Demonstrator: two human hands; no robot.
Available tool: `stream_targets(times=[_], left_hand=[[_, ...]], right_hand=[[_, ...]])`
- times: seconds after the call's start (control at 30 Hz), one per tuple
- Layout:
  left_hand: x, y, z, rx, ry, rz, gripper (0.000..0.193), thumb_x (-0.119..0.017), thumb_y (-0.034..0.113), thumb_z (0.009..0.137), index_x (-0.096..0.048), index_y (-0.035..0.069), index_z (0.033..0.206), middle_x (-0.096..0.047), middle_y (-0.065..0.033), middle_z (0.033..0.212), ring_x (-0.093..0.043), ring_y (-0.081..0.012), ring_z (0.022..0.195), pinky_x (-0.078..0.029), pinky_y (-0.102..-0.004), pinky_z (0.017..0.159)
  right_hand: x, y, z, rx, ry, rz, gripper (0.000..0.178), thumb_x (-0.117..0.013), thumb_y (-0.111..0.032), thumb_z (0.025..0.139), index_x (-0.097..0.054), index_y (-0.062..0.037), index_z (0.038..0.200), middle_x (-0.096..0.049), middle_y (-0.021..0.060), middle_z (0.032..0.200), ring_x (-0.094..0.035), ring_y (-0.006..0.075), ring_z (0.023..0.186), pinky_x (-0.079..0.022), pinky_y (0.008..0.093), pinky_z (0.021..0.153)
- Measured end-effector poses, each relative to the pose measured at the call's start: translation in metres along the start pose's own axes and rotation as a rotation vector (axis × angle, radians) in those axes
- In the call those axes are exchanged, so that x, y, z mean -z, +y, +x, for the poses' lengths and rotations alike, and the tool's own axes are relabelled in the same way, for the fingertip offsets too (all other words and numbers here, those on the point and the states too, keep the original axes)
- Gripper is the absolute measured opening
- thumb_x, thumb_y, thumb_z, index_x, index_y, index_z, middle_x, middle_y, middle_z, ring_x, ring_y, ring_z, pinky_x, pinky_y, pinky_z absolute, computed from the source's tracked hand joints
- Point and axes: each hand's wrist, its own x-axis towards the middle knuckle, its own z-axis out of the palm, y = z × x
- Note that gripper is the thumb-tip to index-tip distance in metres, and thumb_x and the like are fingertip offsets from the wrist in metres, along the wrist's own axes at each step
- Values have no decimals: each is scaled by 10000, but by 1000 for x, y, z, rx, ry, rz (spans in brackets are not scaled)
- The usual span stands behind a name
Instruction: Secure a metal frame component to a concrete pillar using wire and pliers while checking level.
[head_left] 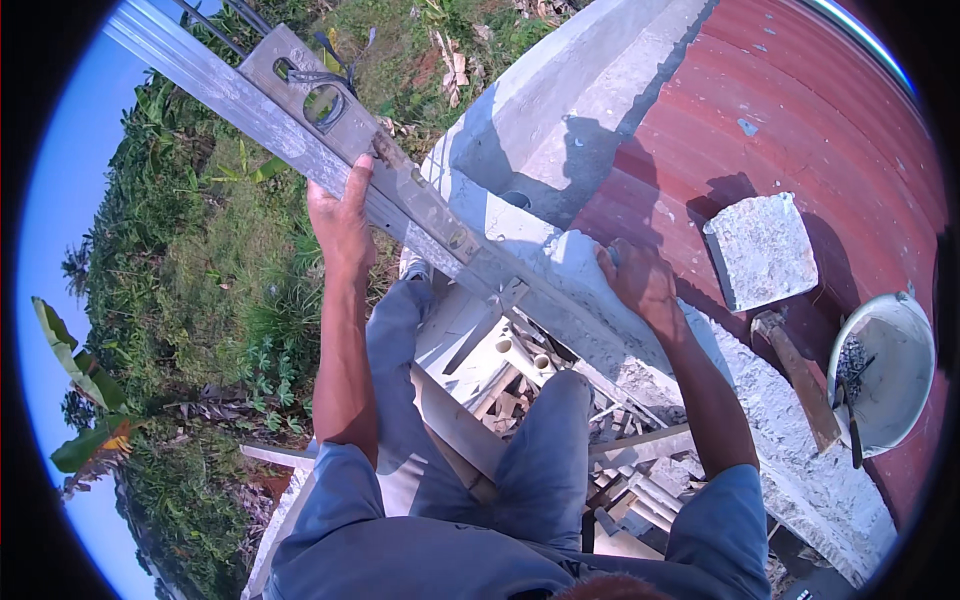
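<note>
My left hand (343, 222) is closed around a long pale metal bar (225, 108) and a grey spirit level (400, 165) lying against it. Its thumb presses on the level and its other fingers are hidden behind the bar. Bar and level slant from the upper left down to a rough concrete wall top (530, 235). On that wall, right of the level's lower end, rests my right hand (643, 283) with fingers curled. Something small and bluish-grey shows by its fingertips, too covered to name.
Right of the wall spreads a red corrugated roof (810, 120), carrying a rough white block (762, 252), a wooden piece (800, 385) and a white bowl (905, 365) with grey material and a dark-handled tool. Poles and rubble (640, 495) lie far below; a green slope drops away left.
</note>
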Motion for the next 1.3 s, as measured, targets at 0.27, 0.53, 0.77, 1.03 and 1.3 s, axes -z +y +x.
stream_targets(times=[0.27, 0.53, 0.77, 1.03, 1.3], left_hand=[[5, -3, 20, 11, -90, -19, 468, -741, 197, 832, -505, -33, 1164, -613, -119, 1069, -619, -194, 933, -517, -357, 871], [15, -3, 13, 34, -102, -14, 432, -734, 187, 841, -517, -47, 1131, -613, -125, 1045, -617, -195, 976, -516, -353, 880], [-3, 51, -10, 182, -426, -275, 401, -752, 155, 830, -520, -27, 1101, -628, -138, 1065, -630, -216, 995, -518, -374, 891], [15, -14, 27, -29, -102, -77, 395, -742, 98, 826, -554, -44, 1142, -638, -126, 1075, -631, -200, 993, -517, -343, 878], [2, -1, 6, -121, -157, -95, 301, -676, 127, 860, -579, 14, 1122, -640, -74, 1012, -623, -165, 936, -512, -324, 837]], right_hand=[[-12, 19, 15, 15, -65, -2, 432, -490, -432, 955, -658, -38, 1010, -676, 212, 962, -646, 392, 915, -503, 488, 813], [-7, 15, 8, 28, -93, 21, 456, -473, -460, 958, -646, -40, 1006, -670, 215, 981, -638, 394, 936, -492, 494, 819], [-14, 23, 8, -18, -35, 35, 429, -529, -435, 926, -669, -29, 919, -683, 209, 916, -655, 396, 898, -504, 493, 799], [-22, 29, 20, 36, -55, -16, 507, -500, -497, 937, -677, -33, 1038, -683, 215, 963, -652, 378, 936, -495, 471, 831], [-21, 25, 15, 3, -49, 27, 509, -505, -504, 933, -677, -30, 1002, -683, 213, 928, -664, 369, 888, -500, 466, 799]])
